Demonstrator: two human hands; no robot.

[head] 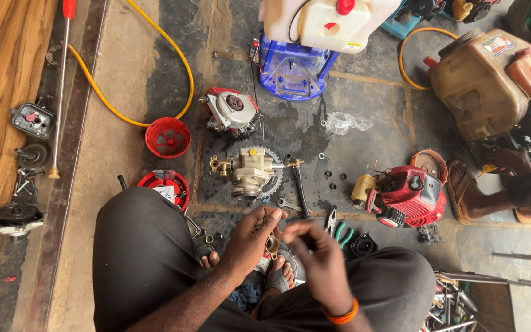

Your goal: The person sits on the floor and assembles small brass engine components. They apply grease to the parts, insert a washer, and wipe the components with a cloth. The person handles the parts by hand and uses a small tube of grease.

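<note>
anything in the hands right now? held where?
The left hand pinches a small brass fitting by its upper end, between thumb and fingers. The right hand is blurred beside it; whether it holds anything cannot be told.
</note>
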